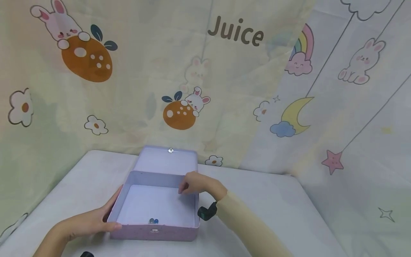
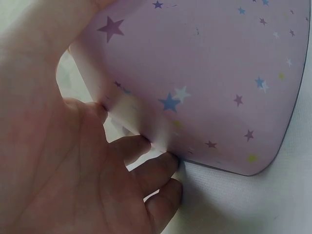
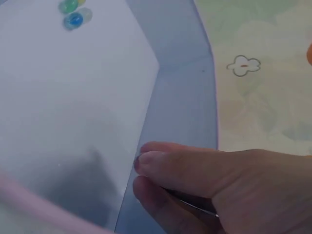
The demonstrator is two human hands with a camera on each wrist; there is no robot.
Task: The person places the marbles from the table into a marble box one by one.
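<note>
A pink tin box (image 1: pixel 154 233) with a pale lilac inside sits with its lid (image 1: pixel 167 160) tipped back. Small coloured stars cover its outer side in the left wrist view. My left hand (image 1: pixel 93 219) grips the box's left side, thumb at the front left corner, fingertips against the wall. My right hand (image 1: pixel 196 182) reaches over the far right corner, fingers curled and pointing down. Between thumb and fingers, a thin dark thing (image 3: pixel 195 204) with a shiny edge shows, mostly hidden. A blue marble (image 3: pixel 74 19) and a green marble (image 3: pixel 68 5) lie close together, near the front wall.
The box stands on a white-covered table (image 1: pixel 257 200). Behind the table hangs a printed cloth (image 1: pixel 135 107) with rabbits and flowers. A metal clasp (image 1: pixel 170 150) is on the lid's far edge. Black camera gear (image 1: pixel 207 211) sits at my right wrist.
</note>
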